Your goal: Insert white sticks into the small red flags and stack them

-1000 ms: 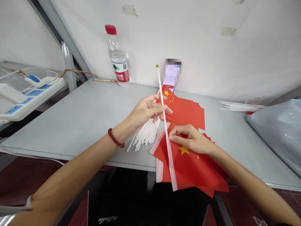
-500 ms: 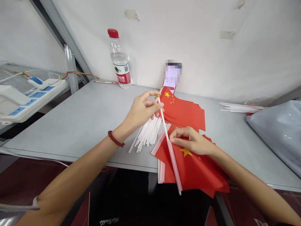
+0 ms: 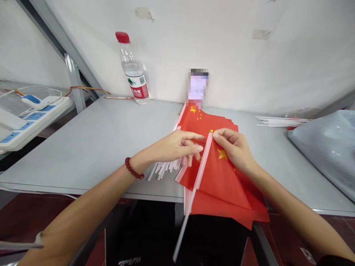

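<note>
My right hand [image 3: 234,147] pinches a small red flag [image 3: 219,179] with yellow stars by its upper corner, beside the gold tip of its white stick [image 3: 183,232]. The stick runs through the flag's pale sleeve, and its bare lower end slants down past the table edge. My left hand [image 3: 180,146] is open beside the sleeve, fingers apart, holding nothing. Under the held flag lie more red flags [image 3: 257,207] with pale sleeves. Behind the hands is a pile of flags [image 3: 216,123] on sticks, whose white ends [image 3: 166,169] fan out below my left hand.
A red-capped water bottle [image 3: 135,81] and a phone [image 3: 197,87] stand against the wall at the back of the grey table [image 3: 91,147]. A power strip [image 3: 33,122] lies at left. On the right are white sticks [image 3: 280,121] and a bulging grey plastic bag [image 3: 327,147].
The flag's sleeve has moved up the stick to its gold tip, and the stick now tilts the other way. My left hand has let go of the stick; my right hand has moved up.
</note>
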The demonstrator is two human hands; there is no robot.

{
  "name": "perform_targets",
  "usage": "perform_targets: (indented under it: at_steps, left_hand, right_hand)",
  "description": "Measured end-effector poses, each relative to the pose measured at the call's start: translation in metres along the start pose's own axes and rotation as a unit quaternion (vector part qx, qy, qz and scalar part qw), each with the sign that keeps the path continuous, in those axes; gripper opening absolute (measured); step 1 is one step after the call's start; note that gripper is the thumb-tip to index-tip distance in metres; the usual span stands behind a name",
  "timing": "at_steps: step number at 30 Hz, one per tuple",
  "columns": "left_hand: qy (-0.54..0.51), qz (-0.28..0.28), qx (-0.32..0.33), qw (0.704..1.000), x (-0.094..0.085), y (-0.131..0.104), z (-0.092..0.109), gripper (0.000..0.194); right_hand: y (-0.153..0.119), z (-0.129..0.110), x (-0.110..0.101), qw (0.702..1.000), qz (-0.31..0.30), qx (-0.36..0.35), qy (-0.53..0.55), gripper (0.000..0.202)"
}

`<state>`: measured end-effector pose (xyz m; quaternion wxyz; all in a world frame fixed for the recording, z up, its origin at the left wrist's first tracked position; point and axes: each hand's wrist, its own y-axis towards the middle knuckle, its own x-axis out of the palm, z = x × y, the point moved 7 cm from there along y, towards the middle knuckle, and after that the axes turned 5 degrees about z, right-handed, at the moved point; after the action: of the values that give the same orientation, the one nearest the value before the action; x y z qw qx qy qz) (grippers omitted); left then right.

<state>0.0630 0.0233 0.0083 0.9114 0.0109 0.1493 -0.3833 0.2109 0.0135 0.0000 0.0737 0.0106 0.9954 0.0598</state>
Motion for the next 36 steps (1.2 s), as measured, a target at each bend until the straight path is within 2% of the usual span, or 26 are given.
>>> perform_targets:
  at_steps: [3,6,10,12,14,15,18,20,23,25,27,29,32,34,36]
  left_hand:
    - [-0.019,-0.093,-0.05,0.994,0.012,-0.003,-0.005,0.03]
    - [-0.021,-0.1,-0.062,0.993,0.011,-0.005,-0.005,0.022]
    - [0.022,-0.054,-0.051,0.997,0.0,-0.006,0.001,0.025]
    - [0.046,-0.03,-0.048,0.997,-0.007,-0.006,0.002,0.024]
    - [0.065,0.021,-0.045,0.997,-0.018,-0.005,0.001,0.025]
    - [0.077,0.059,-0.043,0.994,-0.025,-0.004,-0.001,0.026]
    - [0.133,0.169,-0.05,0.975,-0.048,-0.004,-0.007,0.025]
    - [0.166,0.209,-0.07,0.961,-0.058,-0.006,-0.011,0.024]
    - [0.197,0.232,-0.104,0.947,-0.065,-0.008,-0.016,0.026]
    - [0.221,0.233,-0.118,0.94,-0.066,-0.008,-0.018,0.031]
    - [0.246,0.225,-0.123,0.935,-0.065,-0.008,-0.02,0.038]
    - [0.268,0.22,-0.114,0.931,-0.065,-0.007,-0.02,0.042]
    - [0.32,0.245,-0.088,0.911,-0.073,-0.008,-0.018,0.041]
    - [0.371,0.268,-0.089,0.884,-0.082,-0.009,-0.018,0.036]
    - [0.412,0.265,-0.115,0.864,-0.089,-0.01,-0.024,0.03]
  right_hand:
    - [0.009,0.001,-0.023,0.995,0.091,0.0,0.035,0.023]
    - [0.018,0.001,-0.05,0.985,0.167,0.0,0.036,0.024]
    - [0.027,-0.005,-0.087,0.962,0.269,-0.039,0.014,0.023]
    - [0.031,-0.003,-0.099,0.953,0.299,-0.05,-0.001,0.021]
    - [0.034,0.002,-0.106,0.944,0.322,-0.052,-0.046,0.02]
    - [0.036,0.005,-0.108,0.939,0.33,-0.053,-0.084,0.024]
    - [0.039,0.008,-0.106,0.907,0.34,-0.089,-0.231,0.057]
    - [0.04,0.008,-0.098,0.888,0.323,-0.123,-0.304,0.069]
    - [0.039,0.005,-0.079,0.888,0.265,-0.156,-0.341,0.062]
    - [0.036,0.004,-0.062,0.91,0.191,-0.152,-0.335,0.044]
    - [0.032,0.008,-0.039,0.932,0.077,-0.126,-0.33,0.029]
    - [0.025,0.015,-0.018,0.937,-0.028,-0.087,-0.336,0.033]
    - [0.014,0.023,0.004,0.922,-0.123,-0.065,-0.362,0.047]
    - [0.009,0.024,0.013,0.905,-0.145,-0.084,-0.392,0.051]
    - [0.005,0.025,0.02,0.884,-0.16,-0.105,-0.427,0.054]
